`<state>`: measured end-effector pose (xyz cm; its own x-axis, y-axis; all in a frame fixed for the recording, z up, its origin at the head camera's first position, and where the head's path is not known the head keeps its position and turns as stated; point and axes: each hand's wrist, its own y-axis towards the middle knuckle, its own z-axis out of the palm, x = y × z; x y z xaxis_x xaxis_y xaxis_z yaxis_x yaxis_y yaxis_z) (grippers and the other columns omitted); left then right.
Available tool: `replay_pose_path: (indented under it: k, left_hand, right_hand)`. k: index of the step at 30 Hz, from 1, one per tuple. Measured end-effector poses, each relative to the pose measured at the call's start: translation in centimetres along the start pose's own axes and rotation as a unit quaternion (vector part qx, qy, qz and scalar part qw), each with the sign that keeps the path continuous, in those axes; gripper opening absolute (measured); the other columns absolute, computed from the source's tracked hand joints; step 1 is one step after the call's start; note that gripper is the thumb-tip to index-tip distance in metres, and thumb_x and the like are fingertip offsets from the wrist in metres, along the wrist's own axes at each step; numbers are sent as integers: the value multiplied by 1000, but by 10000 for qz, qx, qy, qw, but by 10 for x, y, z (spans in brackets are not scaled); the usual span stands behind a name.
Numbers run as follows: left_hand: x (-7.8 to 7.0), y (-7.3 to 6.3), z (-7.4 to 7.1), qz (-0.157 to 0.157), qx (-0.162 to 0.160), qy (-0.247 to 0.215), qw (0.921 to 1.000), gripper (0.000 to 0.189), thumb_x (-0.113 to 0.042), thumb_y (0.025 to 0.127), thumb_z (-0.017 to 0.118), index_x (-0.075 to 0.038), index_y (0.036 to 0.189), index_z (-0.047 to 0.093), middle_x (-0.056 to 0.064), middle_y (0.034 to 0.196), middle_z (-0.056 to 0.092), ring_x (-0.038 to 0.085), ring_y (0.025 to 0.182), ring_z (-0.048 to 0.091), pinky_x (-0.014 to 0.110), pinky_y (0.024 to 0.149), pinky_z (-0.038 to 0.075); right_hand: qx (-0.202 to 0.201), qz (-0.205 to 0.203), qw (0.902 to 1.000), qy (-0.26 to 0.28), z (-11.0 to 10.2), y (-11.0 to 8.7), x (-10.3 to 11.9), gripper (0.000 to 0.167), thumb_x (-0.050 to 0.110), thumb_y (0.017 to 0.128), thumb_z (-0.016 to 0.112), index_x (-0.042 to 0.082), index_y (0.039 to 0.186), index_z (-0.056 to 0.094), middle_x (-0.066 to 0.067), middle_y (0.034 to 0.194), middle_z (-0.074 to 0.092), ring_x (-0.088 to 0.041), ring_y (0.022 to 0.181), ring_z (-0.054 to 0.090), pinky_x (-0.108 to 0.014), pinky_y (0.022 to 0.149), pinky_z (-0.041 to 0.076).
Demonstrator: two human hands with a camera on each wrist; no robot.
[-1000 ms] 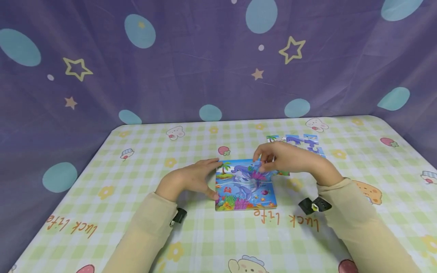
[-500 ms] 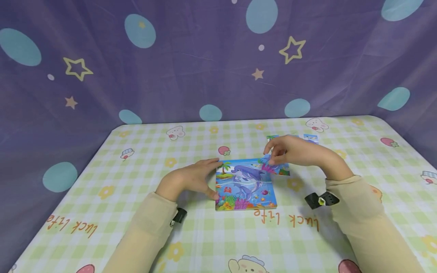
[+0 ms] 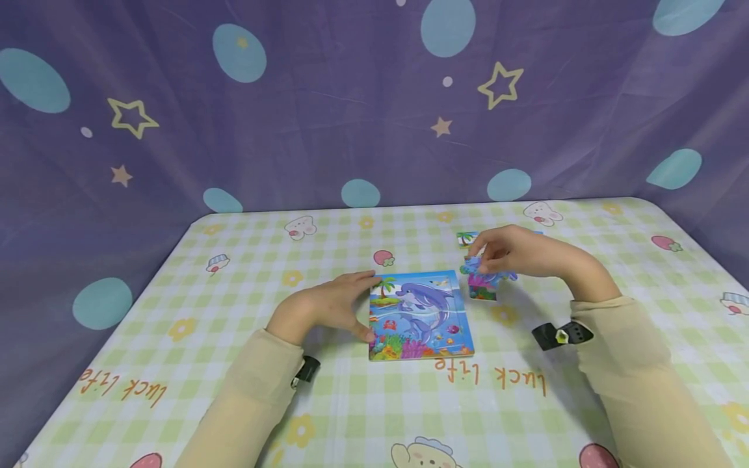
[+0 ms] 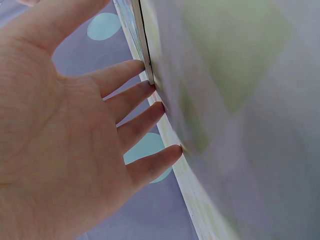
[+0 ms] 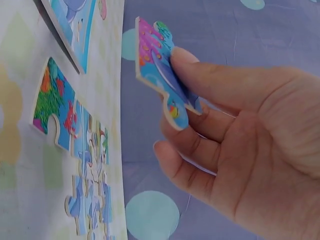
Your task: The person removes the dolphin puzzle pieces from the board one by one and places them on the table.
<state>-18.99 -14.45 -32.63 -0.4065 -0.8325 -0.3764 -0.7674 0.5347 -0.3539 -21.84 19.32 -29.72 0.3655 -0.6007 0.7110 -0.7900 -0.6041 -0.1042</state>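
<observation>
A square dolphin picture board [image 3: 421, 318] lies flat in the middle of the table. Along its left edge rests my left hand [image 3: 328, 305], thumb and fingers spread at the near and far corners. In the left wrist view, extended fingertips touch the thin edge of the board [image 4: 142, 40] and the cloth. My right hand [image 3: 521, 250] pinches a jigsaw piece [image 5: 162, 70] between thumb and fingers; blue, with pink coral, it is raised off the table. Beneath and behind that hand lie several other jigsaw pieces [image 5: 92, 155], partly hidden in the head view.
A checked, printed tablecloth [image 3: 328, 403] covers the table. Behind its far edge hangs a purple curtain [image 3: 374, 117] with stars and blue ovals. The jigsaw pieces lie just right of the board's far corner.
My right hand has moved right with the jigsaw piece, from over the board's far right corner to above the other pieces. My left hand has stayed in place.
</observation>
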Motion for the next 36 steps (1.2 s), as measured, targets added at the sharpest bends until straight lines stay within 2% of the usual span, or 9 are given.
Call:
replay_pose_path:
  k: [8,19,36]
  left_hand:
    - [0,0,0,-15,2,2,10000,106,-38,75,87,-7,156,27,10,164,18,32,149,16,50,119,21]
    - [0,0,0,-58,12,-46,10000,105,-37,75,87,-8,157,27,9,164,18,31,149,16,50,118,22]
    - [1,1,1,-39,-4,-96,9999,106,-37,75,87,-8,157,27,10,164,18,31,149,17,50,118,22]
  right_hand:
    - [-111,219,9996,-156,-6,-2,-9,20,6,93,68,1,113,66,-3,92,71,-18,83,63,-34,72,52]
    - [-153,334,9992,-148,-10,-6,-20,16,4,93,67,2,109,66,-3,89,69,-19,80,61,-34,72,50]
    - [113,545,9983,-151,-12,-8,-40,18,4,91,70,-3,107,66,-6,87,71,-18,76,61,-33,67,49]
